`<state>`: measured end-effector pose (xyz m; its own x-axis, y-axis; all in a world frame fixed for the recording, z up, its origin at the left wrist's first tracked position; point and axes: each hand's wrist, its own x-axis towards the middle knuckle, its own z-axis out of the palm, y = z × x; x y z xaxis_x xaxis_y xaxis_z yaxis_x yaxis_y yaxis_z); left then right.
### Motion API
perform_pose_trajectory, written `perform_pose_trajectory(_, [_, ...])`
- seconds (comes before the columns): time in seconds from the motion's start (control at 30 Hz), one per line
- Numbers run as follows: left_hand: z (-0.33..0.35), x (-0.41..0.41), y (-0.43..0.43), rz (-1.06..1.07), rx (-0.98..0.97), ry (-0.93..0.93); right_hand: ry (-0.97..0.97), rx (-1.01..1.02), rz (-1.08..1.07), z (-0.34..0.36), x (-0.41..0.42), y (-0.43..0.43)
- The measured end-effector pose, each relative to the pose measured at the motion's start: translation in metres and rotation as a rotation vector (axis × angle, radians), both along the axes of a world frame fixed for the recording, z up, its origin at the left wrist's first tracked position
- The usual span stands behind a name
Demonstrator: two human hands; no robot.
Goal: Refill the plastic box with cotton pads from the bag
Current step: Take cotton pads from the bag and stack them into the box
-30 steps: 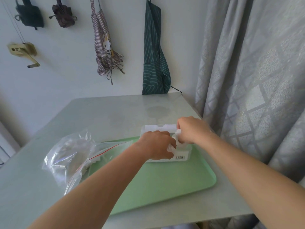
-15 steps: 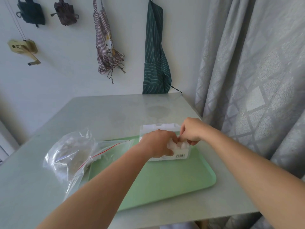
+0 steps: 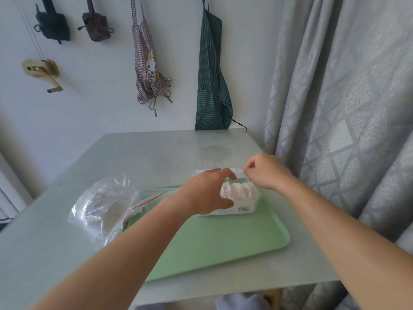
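Centre frame, the left hand point(image 3: 206, 193) cups the plastic box point(image 3: 244, 205) of cotton pads point(image 3: 240, 191) on the green tray point(image 3: 223, 242); its grip is spread half-open. The right hand point(image 3: 267, 172) is curled closed at the box's far edge. The bag point(image 3: 105, 202) lies to the left.

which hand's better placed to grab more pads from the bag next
Left, probably. The left hand is on the side of the box facing the bag, which lies left of the tray. The right hand would have to cross over the box.

Colours and patterns on the table and wall

Tray point(image 3: 223, 242) mint green; pads point(image 3: 240, 190) white; bag point(image 3: 105, 204) clear, red-striped; apron point(image 3: 212, 81) dark green, pinstriped; curtain point(image 3: 339, 108) grey, diamond-patterned.
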<state>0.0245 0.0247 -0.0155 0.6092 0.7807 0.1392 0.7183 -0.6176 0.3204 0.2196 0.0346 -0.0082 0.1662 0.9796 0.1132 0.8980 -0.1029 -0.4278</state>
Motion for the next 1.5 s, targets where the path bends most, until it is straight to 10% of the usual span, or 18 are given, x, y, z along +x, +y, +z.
perform_pose_trajectory(0.27, [0.023, -0.071, -0.038, 0.134, 0.106, -0.010, 0.330, -0.166, 0.416, 0.023, -0.085, -0.046])
perform_pose_trajectory(0.63, [0.006, -0.165, -0.073, 0.616, 0.163, 0.086, 0.052, -0.169, 0.608, 0.012, -0.181, -0.069])
perform_pose_trajectory(1.13, [0.002, -0.215, -0.063, 0.699, -0.174, -0.868, 0.014, -0.184, 0.506, -0.008, -0.248, -0.019])
perform_pose_trajectory(1.5, [-0.068, -0.237, -0.051, 0.966, -0.604, -0.986, -0.210, -0.232, 0.513, -0.035, -0.260, 0.007])
